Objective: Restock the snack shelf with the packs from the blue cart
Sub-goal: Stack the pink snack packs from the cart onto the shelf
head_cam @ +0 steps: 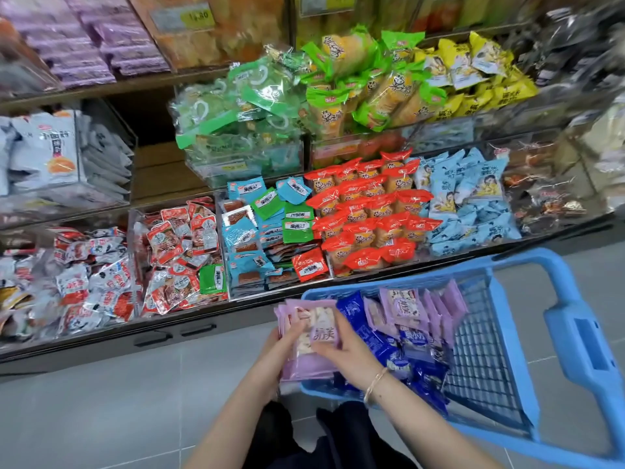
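Observation:
A stack of light purple snack packs (pixel 309 362) sits between both hands at the left front corner of the blue cart (pixel 558 336). My left hand (pixel 285 336) grips the stack's left side. My right hand (pixel 340 346) holds the top pack from the right, fingers curled over it. Inside the cart lie more purple packs (pixel 406 304) and dark blue packs (pixel 389 346). Matching purple packs (pixel 101 38) fill the top left bin of the snack shelf.
The shelf bins hold green (pixel 243 106), red (pixel 368 211), light blue (pixel 473 198), yellow (pixel 473 72) and white packs (pixel 44 154). An open gap (pixel 159 164) lies in the middle row on the left. Grey floor tiles (pixel 101 418) spread in front.

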